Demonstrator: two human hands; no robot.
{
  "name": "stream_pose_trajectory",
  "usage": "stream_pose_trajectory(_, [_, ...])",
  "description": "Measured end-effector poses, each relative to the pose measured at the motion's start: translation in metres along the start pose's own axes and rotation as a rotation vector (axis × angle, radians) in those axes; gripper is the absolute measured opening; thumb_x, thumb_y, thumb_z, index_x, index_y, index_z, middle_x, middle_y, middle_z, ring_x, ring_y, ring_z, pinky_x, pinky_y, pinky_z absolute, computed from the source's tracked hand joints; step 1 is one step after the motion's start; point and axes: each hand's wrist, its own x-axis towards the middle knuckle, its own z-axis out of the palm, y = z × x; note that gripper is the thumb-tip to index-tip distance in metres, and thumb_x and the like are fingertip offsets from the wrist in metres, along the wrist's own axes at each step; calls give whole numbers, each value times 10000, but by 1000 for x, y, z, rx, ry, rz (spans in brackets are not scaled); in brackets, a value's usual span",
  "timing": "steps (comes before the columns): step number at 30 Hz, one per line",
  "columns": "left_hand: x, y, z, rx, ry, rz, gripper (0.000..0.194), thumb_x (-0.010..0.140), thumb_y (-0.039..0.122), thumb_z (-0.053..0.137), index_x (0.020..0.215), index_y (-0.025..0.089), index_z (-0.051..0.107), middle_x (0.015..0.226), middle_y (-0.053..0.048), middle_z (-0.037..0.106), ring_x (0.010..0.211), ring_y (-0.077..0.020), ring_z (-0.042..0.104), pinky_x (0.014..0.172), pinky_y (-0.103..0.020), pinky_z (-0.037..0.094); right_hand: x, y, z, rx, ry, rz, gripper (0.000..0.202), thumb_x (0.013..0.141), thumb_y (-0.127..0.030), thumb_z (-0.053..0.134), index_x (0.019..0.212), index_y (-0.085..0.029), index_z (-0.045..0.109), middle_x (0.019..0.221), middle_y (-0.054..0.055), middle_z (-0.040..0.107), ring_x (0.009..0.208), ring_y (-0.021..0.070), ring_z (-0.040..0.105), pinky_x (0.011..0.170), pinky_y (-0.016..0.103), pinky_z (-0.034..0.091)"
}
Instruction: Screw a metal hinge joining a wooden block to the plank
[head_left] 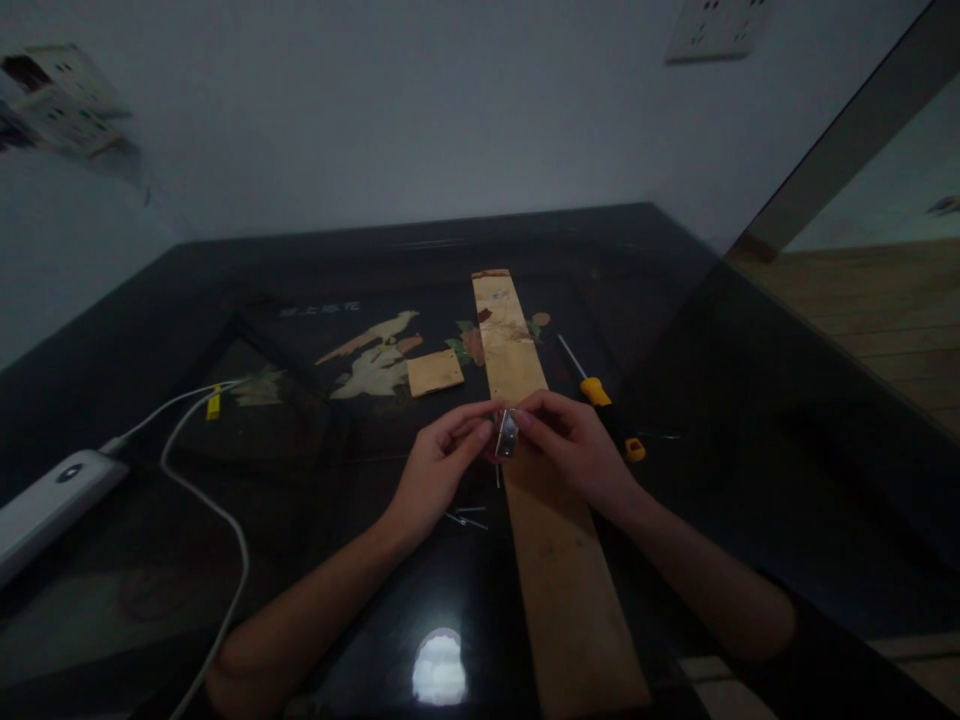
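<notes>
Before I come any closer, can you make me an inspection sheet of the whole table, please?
Surface: glossy dark table, with bird and flower pictures.
Job's things: small metal piece with holes, above a long wooden board.
Clutter: small wooden square, loose screws or nails, yellow-and-black screwdriver.
Hands: right hand pinches the metal piece; left hand is right beside it, exact grip unclear.
Cables: white cable with a yellow tag, at the left; another lead plugs into a white device.
Surroundings: pale wall, with sockets.
</notes>
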Motion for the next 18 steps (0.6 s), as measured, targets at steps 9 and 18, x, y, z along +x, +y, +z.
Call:
stream_pose_trajectory(9, [-3, 4, 2, 185, -9, 91, 251, 780, 348, 661, 965, 192, 726, 940, -39, 727, 827, -199, 665, 752, -280, 538, -2, -1, 2, 120, -2, -5, 200, 813, -366, 601, 753, -174, 607, 650, -28, 591, 561, 66, 509, 525, 192, 408])
stream_pose_trajectory(18, [1, -1, -1, 26, 13, -7, 311, 728, 348, 731, 976, 166, 686, 910, -59, 719, 837, -195, 668, 723, -283, 550, -1, 0, 1, -10, 75, -4, 192, 806, -330, 589, 718, -159, 596, 639, -23, 555, 584, 67, 476, 540, 200, 378])
